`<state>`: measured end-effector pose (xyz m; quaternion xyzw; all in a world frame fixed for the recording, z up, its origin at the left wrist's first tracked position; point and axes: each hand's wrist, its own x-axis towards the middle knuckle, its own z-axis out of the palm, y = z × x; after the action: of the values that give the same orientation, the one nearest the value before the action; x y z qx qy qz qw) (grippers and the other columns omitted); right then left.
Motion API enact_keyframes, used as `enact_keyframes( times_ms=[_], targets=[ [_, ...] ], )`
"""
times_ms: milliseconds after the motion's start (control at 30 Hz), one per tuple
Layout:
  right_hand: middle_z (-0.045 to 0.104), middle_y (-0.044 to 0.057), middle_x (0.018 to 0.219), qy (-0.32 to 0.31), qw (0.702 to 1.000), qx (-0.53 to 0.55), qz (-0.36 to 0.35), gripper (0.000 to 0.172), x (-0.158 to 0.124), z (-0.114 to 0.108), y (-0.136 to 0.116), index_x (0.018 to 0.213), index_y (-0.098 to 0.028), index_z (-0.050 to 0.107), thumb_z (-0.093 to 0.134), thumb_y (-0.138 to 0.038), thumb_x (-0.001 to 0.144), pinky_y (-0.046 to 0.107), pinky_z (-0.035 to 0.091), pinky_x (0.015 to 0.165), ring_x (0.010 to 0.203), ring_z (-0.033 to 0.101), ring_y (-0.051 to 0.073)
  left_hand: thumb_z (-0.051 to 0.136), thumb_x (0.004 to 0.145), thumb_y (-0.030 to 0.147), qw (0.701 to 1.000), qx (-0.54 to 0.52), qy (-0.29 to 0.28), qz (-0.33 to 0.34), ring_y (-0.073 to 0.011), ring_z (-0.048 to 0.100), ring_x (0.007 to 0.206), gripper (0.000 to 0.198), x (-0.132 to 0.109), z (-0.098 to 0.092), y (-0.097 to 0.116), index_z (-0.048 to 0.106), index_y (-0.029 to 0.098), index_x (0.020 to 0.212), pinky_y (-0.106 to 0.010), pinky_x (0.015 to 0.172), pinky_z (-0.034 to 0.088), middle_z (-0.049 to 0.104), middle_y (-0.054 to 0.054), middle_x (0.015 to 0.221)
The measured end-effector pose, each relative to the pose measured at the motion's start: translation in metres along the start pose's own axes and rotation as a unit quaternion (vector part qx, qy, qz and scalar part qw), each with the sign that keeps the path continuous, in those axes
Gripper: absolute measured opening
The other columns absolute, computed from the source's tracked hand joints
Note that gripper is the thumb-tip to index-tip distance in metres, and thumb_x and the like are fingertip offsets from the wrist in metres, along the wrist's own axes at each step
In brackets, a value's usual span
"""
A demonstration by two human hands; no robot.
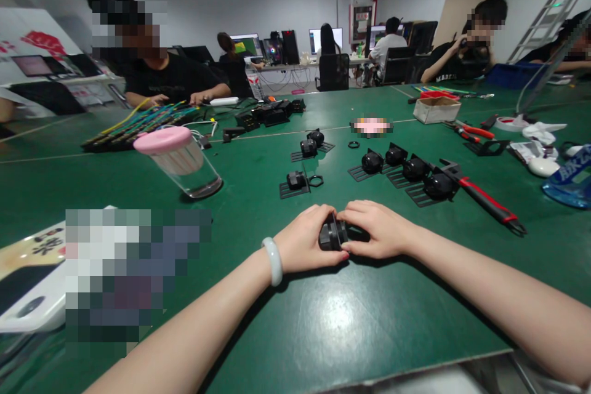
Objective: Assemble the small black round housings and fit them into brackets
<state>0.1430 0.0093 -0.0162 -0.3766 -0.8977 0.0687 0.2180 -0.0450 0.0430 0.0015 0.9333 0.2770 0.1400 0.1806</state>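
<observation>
The green table (pixel 277 332) lies under everything; clock directions run from the black fitting (pixel 327 239) between the two hands, close to the table's near side. At ten o'clock, across the table, sits a co-worker in a dark shirt (pixel 173 79), beside a bundle of coloured cables (pixel 143 126). Nearer, also at ten, stands a clear cup with a pink lid (pixel 182 163). A red-and-black wrench (pixel 487 197) lies between two and three.

The left hand (pixel 302 237), from nine o'clock, is clamped on the fitting's ribbed body. The right hand (pixel 381 231), from three, has thumb and fingers closed on its other side; they cover so much that I cannot tell whether they also grip a nut. Four black fittings on slotted plates (pixel 415 168) sit between one and two, three similar fittings (pixel 295 180) around eleven. Smallest are two ring nuts (pixel 316 186), one at eleven, one just past twelve.
</observation>
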Motion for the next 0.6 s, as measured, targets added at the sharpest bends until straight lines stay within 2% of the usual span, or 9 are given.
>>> enact_keyframes(
  times_ms=[600],
  targets=[
    [0.051, 0.007, 0.089, 0.017, 1.000, 0.014, -0.006, 0.034, -0.0015, -0.0003, -0.0019, 0.097, -0.015, 0.049, 0.054, -0.035, 0.070, 0.029, 0.041, 0.069, 0.078, 0.049, 0.018, 0.060, 0.061, 0.047, 1.000, 0.001, 0.001, -0.003, -0.0204, 0.049, 0.079, 0.050, -0.0002, 0.0017, -0.0011, 0.043, 0.017, 0.097, -0.034, 0.072, 0.042, 0.051, -0.005, 0.087]
  ],
)
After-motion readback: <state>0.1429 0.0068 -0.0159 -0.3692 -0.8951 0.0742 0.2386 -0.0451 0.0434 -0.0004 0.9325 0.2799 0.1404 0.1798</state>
